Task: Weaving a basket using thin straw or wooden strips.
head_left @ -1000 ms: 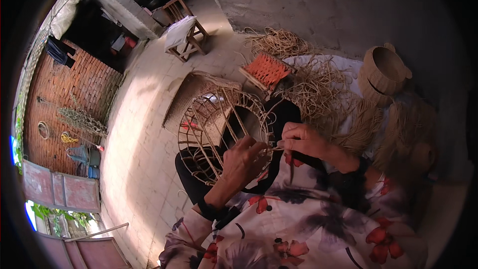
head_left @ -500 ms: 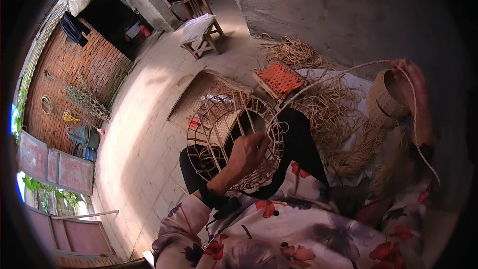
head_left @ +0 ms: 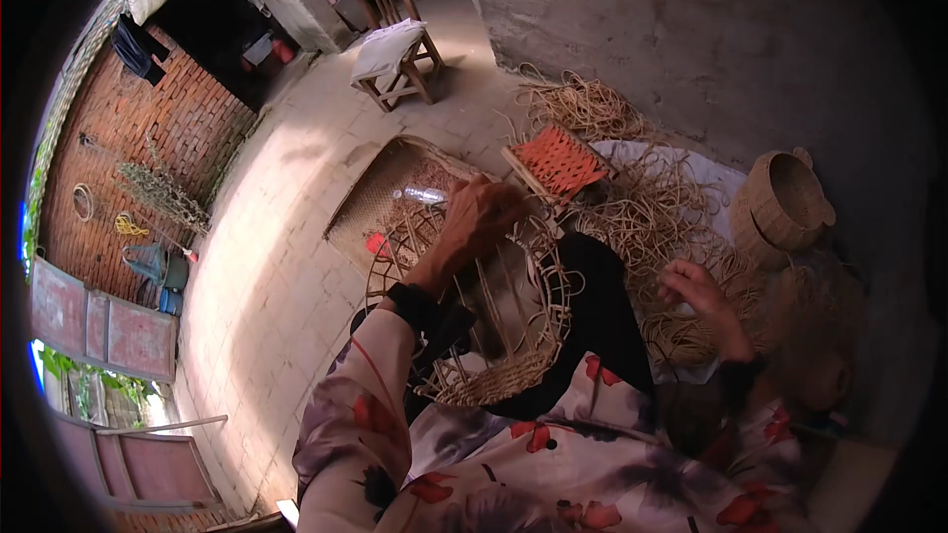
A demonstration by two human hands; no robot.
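A half-woven wicker basket [head_left: 509, 384] rests on my lap, tilted, its near side woven close and its bare ribs standing out beyond. My left hand [head_left: 484, 212] reaches over to the far part of the basket, fingers curled around its ribs or rim; the fingertips are partly hidden. Off to the right of the basket, my right hand [head_left: 695, 290] hovers above loose cord, fingers loosely bent and apart. I see nothing in it. Tan cord [head_left: 657, 202] lies heaped beyond my knee on a pale cloth [head_left: 726, 178].
A small stool with an orange woven seat [head_left: 559, 160] stands just past the basket. Under its far side lies a flat woven tray [head_left: 365, 188] with a clear plastic bottle [head_left: 425, 195]. A finished-looking basket [head_left: 785, 202] sits at right by the wall. Farther off is a wooden chair [head_left: 395, 49].
My right hand has come down and left from beside the basket by the wall; the cord it held stretched up is no longer seen. My left hand moved from the near rim to the far side.
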